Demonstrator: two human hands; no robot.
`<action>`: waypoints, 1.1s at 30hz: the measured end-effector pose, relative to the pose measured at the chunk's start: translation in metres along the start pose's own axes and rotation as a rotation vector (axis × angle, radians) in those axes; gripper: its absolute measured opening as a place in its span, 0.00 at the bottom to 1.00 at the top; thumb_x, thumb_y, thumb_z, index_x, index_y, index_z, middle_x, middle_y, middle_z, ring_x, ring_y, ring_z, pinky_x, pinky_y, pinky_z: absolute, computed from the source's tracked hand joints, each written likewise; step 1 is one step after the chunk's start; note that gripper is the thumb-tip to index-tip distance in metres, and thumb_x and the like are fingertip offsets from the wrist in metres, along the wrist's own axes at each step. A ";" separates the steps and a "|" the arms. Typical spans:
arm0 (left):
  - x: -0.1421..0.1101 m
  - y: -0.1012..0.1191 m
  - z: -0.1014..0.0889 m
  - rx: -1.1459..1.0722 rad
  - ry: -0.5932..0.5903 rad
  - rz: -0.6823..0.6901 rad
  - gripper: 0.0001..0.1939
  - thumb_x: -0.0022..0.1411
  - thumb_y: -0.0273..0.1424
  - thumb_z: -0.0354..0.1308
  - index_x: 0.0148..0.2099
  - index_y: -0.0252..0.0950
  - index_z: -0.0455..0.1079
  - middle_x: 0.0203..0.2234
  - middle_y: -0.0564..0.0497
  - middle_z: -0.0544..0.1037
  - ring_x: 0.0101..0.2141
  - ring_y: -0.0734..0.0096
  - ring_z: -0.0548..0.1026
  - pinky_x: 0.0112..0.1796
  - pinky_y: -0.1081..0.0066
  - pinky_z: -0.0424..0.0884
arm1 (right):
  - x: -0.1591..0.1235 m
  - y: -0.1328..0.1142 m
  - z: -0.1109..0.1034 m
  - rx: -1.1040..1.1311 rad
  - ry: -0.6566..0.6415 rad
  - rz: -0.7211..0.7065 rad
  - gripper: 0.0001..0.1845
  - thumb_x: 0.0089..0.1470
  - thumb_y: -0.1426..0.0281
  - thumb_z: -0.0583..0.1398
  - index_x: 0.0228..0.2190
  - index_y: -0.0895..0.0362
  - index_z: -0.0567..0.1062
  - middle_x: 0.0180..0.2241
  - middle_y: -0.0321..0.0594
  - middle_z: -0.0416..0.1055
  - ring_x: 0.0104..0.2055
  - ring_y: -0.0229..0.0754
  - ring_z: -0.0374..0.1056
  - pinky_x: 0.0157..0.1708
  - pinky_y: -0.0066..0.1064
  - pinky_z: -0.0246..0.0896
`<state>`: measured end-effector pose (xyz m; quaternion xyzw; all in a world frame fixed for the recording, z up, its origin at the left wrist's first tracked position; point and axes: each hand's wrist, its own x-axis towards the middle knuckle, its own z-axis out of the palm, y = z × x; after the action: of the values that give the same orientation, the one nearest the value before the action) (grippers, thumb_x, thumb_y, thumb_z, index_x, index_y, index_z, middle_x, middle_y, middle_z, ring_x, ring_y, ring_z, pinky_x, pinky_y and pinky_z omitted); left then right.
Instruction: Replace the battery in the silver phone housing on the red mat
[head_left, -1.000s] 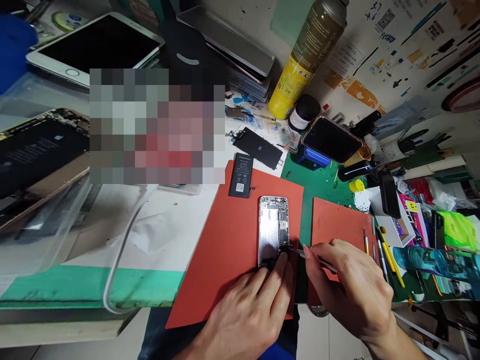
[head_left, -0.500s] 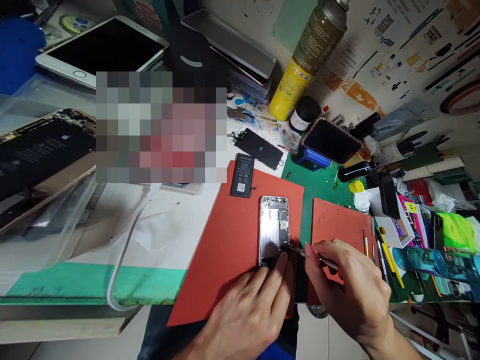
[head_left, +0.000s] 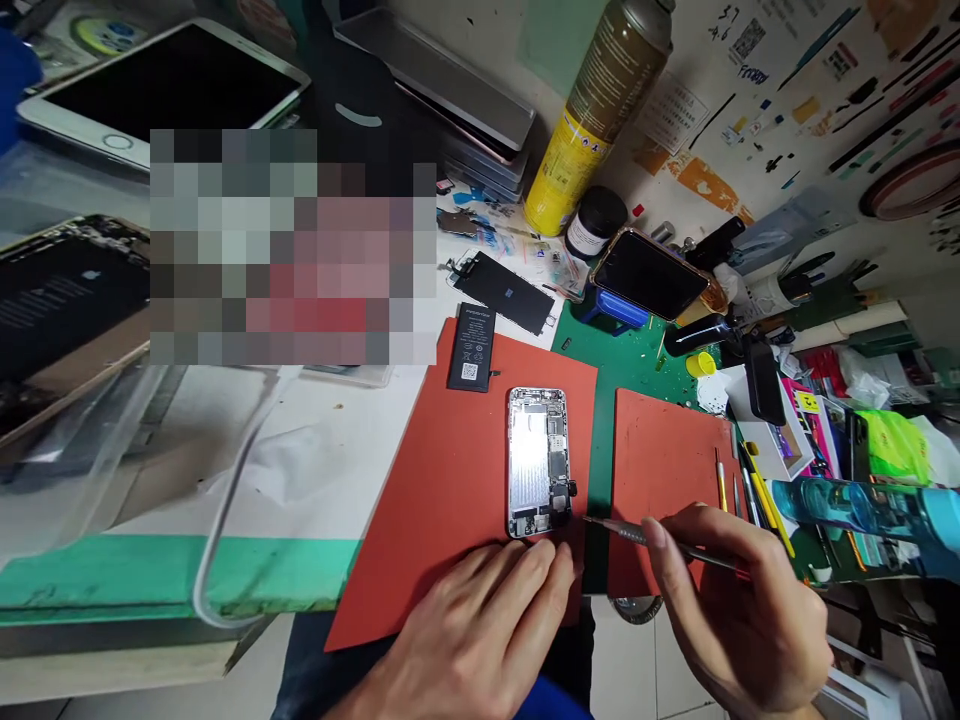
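Observation:
An opened phone housing (head_left: 537,462) lies face up on the large red mat (head_left: 450,500), its metal inside and circuit board bare. My left hand (head_left: 487,630) rests on the mat just below the housing, fingers loosely together, holding nothing that I can see. My right hand (head_left: 739,620) grips a thin metal tool (head_left: 652,540) like a pen. The tool's tip hangs just right of the housing's lower corner, apart from it. A black battery (head_left: 471,348) lies at the mat's top edge.
A second red mat (head_left: 664,460) lies on the green cutting mat (head_left: 630,360). A yellow spray can (head_left: 592,120), a black jar (head_left: 595,222), a phone on a blue stand (head_left: 649,275), a black screen part (head_left: 504,292) and loose tools (head_left: 757,500) crowd the back and right. Opened devices sit at left.
My left fingers have slid down off the housing's lower end. My right hand has pulled the tool's tip away from the housing, to the right and toward me.

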<state>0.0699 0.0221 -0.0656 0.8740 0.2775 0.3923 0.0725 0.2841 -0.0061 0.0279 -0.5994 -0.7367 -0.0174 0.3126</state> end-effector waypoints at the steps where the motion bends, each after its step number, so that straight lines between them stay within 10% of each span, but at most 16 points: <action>1: 0.001 0.000 -0.001 -0.018 -0.008 -0.006 0.18 0.77 0.19 0.45 0.54 0.27 0.77 0.40 0.47 0.87 0.37 0.62 0.85 0.39 0.63 0.78 | -0.004 0.001 0.000 0.017 -0.014 0.006 0.10 0.60 0.81 0.69 0.41 0.60 0.76 0.29 0.33 0.77 0.25 0.32 0.75 0.27 0.23 0.73; 33: 0.002 0.005 0.003 0.074 -0.073 -0.035 0.18 0.73 0.16 0.48 0.55 0.22 0.76 0.34 0.47 0.83 0.34 0.62 0.82 0.37 0.62 0.75 | -0.009 -0.001 0.006 0.004 -0.070 0.034 0.10 0.62 0.81 0.67 0.40 0.57 0.74 0.28 0.33 0.77 0.21 0.33 0.70 0.19 0.23 0.68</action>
<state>0.0756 0.0197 -0.0648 0.8848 0.3041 0.3485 0.0571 0.2818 -0.0116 0.0193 -0.6116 -0.7368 0.0103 0.2880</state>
